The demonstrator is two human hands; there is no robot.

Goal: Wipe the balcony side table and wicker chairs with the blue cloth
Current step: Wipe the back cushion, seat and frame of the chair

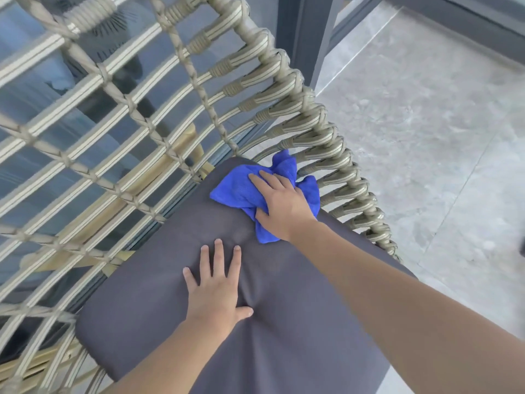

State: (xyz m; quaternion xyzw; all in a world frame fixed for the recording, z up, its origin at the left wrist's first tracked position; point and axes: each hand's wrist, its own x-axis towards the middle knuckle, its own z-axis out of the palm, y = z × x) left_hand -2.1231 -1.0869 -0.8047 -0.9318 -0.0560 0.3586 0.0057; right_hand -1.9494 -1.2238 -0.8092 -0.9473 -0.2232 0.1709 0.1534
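Observation:
A wicker chair with a woven beige back and arm fills the view. Its dark grey seat cushion lies in front of me. The blue cloth lies crumpled on the far corner of the cushion, close to the wicker arm. My right hand presses flat on the cloth, fingers pointing to the upper left. My left hand rests on the middle of the cushion with fingers spread, denting the fabric. The side table is out of view.
Glass panels show behind the chair's open weave. A dark grey metal post stands past the chair's right arm. Light grey floor tiles stretch to the right.

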